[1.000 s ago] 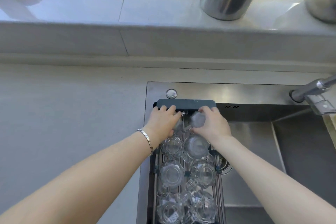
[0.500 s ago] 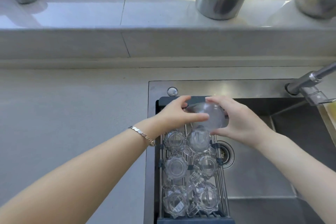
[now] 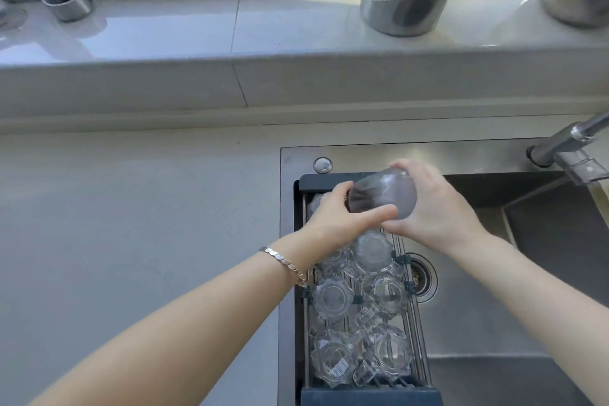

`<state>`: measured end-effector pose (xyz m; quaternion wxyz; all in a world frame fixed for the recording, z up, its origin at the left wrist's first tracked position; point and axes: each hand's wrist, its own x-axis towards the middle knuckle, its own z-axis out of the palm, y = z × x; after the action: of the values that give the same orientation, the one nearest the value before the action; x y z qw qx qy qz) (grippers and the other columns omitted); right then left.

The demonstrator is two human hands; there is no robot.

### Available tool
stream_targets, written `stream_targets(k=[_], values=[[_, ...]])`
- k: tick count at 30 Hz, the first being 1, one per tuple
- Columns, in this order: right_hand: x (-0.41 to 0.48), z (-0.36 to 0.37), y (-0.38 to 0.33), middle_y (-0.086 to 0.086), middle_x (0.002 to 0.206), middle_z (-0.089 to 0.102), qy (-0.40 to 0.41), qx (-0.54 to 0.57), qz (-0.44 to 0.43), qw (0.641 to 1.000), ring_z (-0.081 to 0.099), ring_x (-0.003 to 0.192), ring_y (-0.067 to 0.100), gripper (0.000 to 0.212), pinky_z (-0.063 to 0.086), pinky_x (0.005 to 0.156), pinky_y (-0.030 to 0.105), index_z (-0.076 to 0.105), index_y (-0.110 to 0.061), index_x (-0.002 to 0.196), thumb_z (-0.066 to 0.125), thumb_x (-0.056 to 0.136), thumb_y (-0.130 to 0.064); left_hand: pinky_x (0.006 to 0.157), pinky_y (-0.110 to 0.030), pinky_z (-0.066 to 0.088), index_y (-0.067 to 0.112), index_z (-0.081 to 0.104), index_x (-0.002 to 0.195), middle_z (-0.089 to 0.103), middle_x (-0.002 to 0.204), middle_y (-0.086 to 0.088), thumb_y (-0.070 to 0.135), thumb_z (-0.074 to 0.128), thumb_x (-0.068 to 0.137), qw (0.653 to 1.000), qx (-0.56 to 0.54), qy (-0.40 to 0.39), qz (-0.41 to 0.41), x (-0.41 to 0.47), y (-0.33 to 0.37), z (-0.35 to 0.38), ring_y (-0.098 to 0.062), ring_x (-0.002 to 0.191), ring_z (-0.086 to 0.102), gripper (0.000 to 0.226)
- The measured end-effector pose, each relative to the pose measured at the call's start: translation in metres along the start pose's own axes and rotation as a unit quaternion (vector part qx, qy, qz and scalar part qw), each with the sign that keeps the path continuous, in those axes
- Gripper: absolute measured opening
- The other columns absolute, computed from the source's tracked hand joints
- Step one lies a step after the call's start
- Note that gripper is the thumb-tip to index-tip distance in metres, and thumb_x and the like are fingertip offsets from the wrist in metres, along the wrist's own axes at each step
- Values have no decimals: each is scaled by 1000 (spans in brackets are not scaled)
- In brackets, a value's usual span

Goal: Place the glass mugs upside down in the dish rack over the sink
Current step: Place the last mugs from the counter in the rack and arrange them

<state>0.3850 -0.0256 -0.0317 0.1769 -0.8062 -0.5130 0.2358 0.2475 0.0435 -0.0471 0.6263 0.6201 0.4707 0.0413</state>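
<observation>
A clear glass mug (image 3: 384, 196) is held up above the far end of the dark dish rack (image 3: 329, 180) that spans the left side of the sink. My left hand (image 3: 342, 219) grips its left side and my right hand (image 3: 438, 211) cups its right side. The mug lies tilted on its side and looks blurred. Below it, several glass mugs (image 3: 333, 298) stand upside down in two rows along the rack. Another glass partly shows behind my left hand at the rack's far left corner.
The steel sink basin (image 3: 478, 316) with its drain (image 3: 423, 277) lies right of the rack. A faucet (image 3: 566, 148) juts in at the right. Grey counter (image 3: 131, 224) spreads to the left. The sill behind carries metal pots (image 3: 402, 15) and a small metal ring (image 3: 66, 2).
Both hands have lifted one mug up off the rack's far end and turned it onto its side; a second ago they were pressed low on the mugs there.
</observation>
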Motion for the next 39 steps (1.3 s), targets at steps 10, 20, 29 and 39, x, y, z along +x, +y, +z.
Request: stream_targets(k=[10,20,29,39], values=[[56,40,41,9,136,46,-140,-251,-284,915,49,118,32,69,49,88,41,50,-27,128,56,72,12,106,-42,33,27,26,144,25,155,-6,17,54,92,820,562,6,113,48,-64,-23,-29,136,33,60],[60,74,66,9,102,71,-68,-263,-292,917,64,81,33,71,56,60,36,70,-22,102,78,42,14,102,-38,38,27,30,143,30,151,-4,20,53,93,815,564,31,129,54,-70,-23,-27,132,37,55],[21,103,44,11,137,35,-35,124,154,980,47,122,28,80,40,98,35,29,-17,139,72,75,-37,102,-39,39,28,30,143,32,150,-3,21,54,93,823,552,39,131,54,-72,-23,-26,133,36,56],[21,97,54,8,130,55,-10,87,110,990,58,110,26,68,46,98,39,47,-14,132,77,73,-29,101,-38,41,28,30,144,31,151,-3,20,54,93,823,553,41,127,54,-74,-21,-26,132,37,56]])
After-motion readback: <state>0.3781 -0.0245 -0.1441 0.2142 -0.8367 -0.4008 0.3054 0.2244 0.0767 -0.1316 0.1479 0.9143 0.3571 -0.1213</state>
